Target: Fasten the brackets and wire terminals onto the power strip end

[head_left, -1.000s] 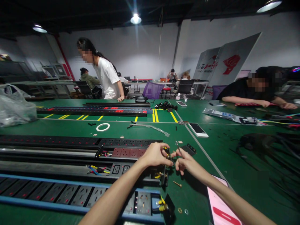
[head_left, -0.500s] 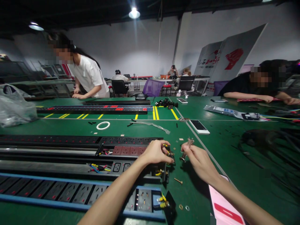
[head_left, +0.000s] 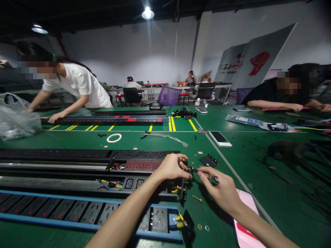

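My left hand (head_left: 172, 167) is closed on the wired end of the power strip with brown sockets (head_left: 147, 166). Yellow wire shows between its fingers; the exact grip is partly hidden. In my right hand (head_left: 223, 189) is a small metal wrench (head_left: 215, 178), its far end at the fitting (head_left: 191, 169) beside my left fingertips. A black end plate (head_left: 208, 160) lies on the table beyond my right hand. Nearer me are a brass screw (head_left: 197, 198), a brass washer (head_left: 200, 227) and a silver washer (head_left: 207, 228). A blue-edged power strip (head_left: 90, 215) lies closest, yellow wires at its end.
The green table (head_left: 170, 139) also bears a white phone (head_left: 219, 139), a pink phone (head_left: 248, 217), a white ring (head_left: 114, 138) and a plastic bag (head_left: 19, 117). Black cables (head_left: 289, 162) lie at right. Co-workers (head_left: 77, 84) stand or sit across the table.
My right hand has brought the wrench in to the fitting at my left fingers, uncovering the black end plate. My left hand stays put. The co-worker in white has leaned further left.
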### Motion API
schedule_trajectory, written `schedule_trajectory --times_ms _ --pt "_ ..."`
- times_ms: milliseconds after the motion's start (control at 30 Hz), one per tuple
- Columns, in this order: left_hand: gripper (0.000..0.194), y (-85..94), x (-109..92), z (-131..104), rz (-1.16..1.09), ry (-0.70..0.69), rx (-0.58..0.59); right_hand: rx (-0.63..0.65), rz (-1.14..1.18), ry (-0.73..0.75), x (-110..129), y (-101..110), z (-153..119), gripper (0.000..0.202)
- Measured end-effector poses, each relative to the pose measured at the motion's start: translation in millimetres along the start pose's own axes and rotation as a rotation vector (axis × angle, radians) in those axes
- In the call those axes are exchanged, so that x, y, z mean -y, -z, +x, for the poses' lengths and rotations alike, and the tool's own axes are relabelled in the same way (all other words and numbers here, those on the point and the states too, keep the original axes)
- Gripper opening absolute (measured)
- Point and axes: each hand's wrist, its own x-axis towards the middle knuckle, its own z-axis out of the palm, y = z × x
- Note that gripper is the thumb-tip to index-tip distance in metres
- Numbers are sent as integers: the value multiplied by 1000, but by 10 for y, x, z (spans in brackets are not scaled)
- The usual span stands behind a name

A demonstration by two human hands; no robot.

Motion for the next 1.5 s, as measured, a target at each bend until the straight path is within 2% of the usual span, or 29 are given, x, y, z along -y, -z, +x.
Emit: schedule_trajectory --times_ms 233,467,633,733,867,1033,1267,1400,1500 --pt "73 -2 -5 1 3 -4 -4 41 -85 144 -19 -12 -42 17" --pt "71 5 -36 -5 37 3 -13 52 -227 463 -119 -93 -111 13" --pt "72 1 -23 0 31 4 -13 91 -306 495 -111 -102 -101 17" --pt "71 0 -17 1 18 0 -11 134 -295 424 -75 -69 -45 20" --pt "67 -5 -9 0 -6 2 -14 187 -170 263 -40 2 88 17" --pt "68 -2 -29 -8 -22 5 -14 219 -33 149 -47 27 280 17" --pt "66 18 -75 -29 -41 1 -10 205 208 -122 -200 -161 550 31" --pt "64 15 -56 -21 -22 -25 -11 281 478 -325 -291 -270 684 45" --pt "64 13 -46 -16 -16 -29 -15 320 575 -418 -303 -315 734 51"
